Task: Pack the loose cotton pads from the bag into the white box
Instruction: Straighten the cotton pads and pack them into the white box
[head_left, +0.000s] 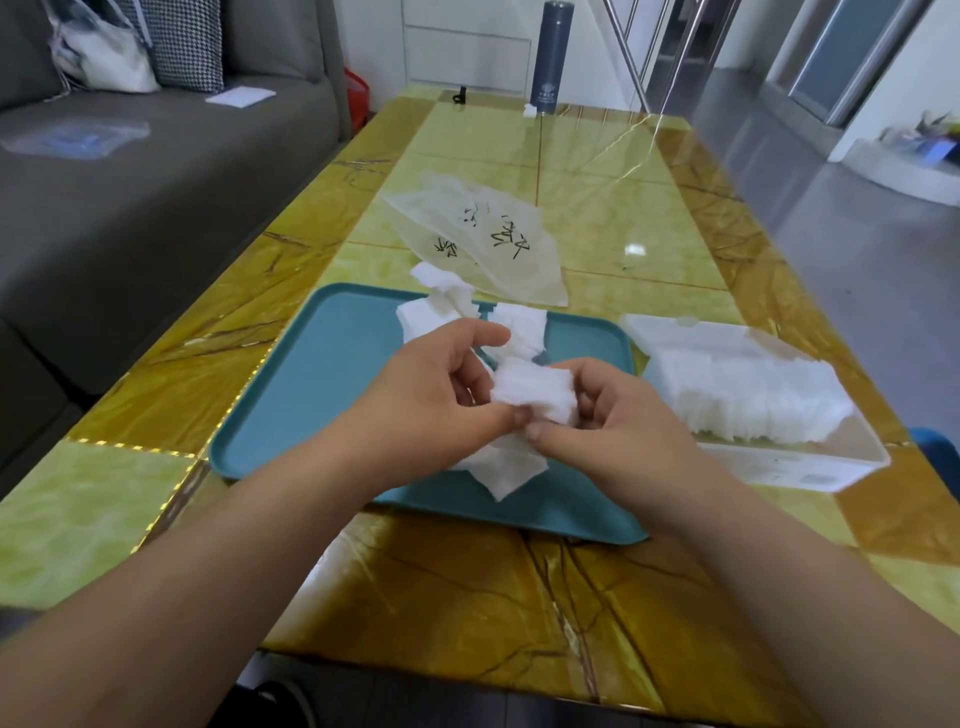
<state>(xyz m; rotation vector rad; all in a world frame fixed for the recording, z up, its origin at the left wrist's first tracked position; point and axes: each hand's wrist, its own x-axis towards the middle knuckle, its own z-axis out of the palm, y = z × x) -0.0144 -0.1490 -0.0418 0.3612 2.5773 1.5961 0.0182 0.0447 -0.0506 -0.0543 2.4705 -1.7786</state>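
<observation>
Now L hand (441, 384) & R hand (613, 415), fingers curled, both pinch cotton-pad stack (535, 389) above tray (291, 410).

Reaches in with the bare left forearm (234, 530) from 7 o'clock and the bare right forearm (779, 561) from 5 o'clock, converging mid-view. Turns the left hand (436, 395) palm toward 3 o'clock, fingers (478, 332) curled, thumb pinching a small stack of pads (535, 392) from below. Cups the right hand (618, 421) round the stack from 3 o'clock, thumb tip just beside the left thumb tip.
</observation>
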